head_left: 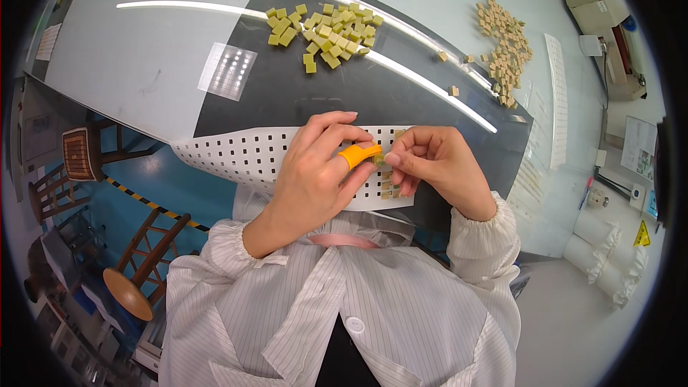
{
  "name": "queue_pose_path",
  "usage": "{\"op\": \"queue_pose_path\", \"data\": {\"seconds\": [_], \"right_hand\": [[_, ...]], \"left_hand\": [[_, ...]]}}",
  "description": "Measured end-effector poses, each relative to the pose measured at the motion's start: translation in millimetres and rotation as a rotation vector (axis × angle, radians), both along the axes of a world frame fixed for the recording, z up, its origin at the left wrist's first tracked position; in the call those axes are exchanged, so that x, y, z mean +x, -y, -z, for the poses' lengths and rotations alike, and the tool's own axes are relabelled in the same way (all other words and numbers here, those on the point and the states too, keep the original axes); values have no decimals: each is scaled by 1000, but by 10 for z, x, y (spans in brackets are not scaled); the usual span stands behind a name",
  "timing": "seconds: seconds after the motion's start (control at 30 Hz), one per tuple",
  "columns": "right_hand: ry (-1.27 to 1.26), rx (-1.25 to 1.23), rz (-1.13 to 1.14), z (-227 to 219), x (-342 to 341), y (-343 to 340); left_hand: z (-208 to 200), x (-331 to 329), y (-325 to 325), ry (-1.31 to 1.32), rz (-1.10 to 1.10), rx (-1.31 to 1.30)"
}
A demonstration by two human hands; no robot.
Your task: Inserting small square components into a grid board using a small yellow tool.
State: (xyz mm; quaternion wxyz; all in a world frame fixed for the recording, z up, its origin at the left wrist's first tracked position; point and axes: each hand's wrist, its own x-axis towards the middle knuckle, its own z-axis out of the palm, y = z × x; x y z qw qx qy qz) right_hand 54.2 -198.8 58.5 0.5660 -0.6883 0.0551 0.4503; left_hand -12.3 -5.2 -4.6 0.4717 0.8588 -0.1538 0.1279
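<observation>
Striped coat [322,315] | left fingers [352,183], right fingers [414,165] pinching green piece [379,160] | yellow warning label [642,235], lettering unreadable

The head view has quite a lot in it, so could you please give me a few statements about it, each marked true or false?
1. The right hand pinches a small greenish piece. True.
2. The orange finger cover is worn on the right hand. False: it is on the left hand.
3. The white perforated sheet lies partly beneath the left hand. True.
4. The green blocks lie to the right of the tan blocks. False: they lie to the left of them.
5. A wooden stool with a round seat shows at the lower left. True.
</observation>
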Motion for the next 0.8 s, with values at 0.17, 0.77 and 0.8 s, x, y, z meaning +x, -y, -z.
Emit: {"op": "queue_pose_path", "data": {"seconds": [0.17, 0.77, 0.8], "right_hand": [[-5, -5, 2, 7, 4, 3], [2, 10, 41, 29, -3, -10], [3, 11, 40, 30, -7, -10]], "left_hand": [[7, -5, 2, -1, 2, -3], [0, 6, 5, 4, 1, 6], [-3, 1, 5, 5, -1, 8]]}}
